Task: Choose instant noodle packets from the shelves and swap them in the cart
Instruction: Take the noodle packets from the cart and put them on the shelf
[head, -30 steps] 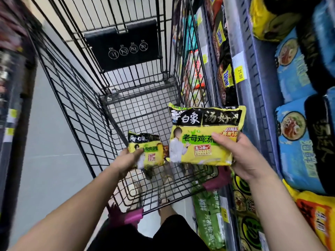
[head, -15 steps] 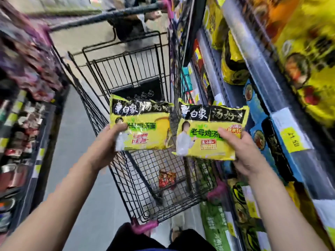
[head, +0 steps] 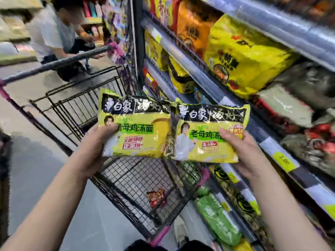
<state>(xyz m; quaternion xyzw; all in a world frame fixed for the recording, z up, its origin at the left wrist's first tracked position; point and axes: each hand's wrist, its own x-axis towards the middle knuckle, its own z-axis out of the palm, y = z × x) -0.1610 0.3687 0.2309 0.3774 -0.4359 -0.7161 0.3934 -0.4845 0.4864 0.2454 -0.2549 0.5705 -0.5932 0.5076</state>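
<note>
The left hand point(head: 94, 142) is gripping the left yellow packet point(head: 143, 131) and the right hand point(head: 243, 153) the right yellow packet point(head: 208, 140), both above the cart point(head: 126, 178). A red packet point(head: 155, 197) is lying on the cart's mesh floor.

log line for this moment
left hand holds yellow packet | right hand holds second yellow packet | both over cart | red packet in cart

- The left forearm point(head: 47, 205) and right forearm point(head: 282, 201) are shown bare up to the frame's edge.
- The left hand point(head: 94, 144) and right hand point(head: 248, 153) are seen uncovered.
- A dark garment point(head: 192, 247) is glimpsed at the bottom edge (its cut cannot be made out).
</note>
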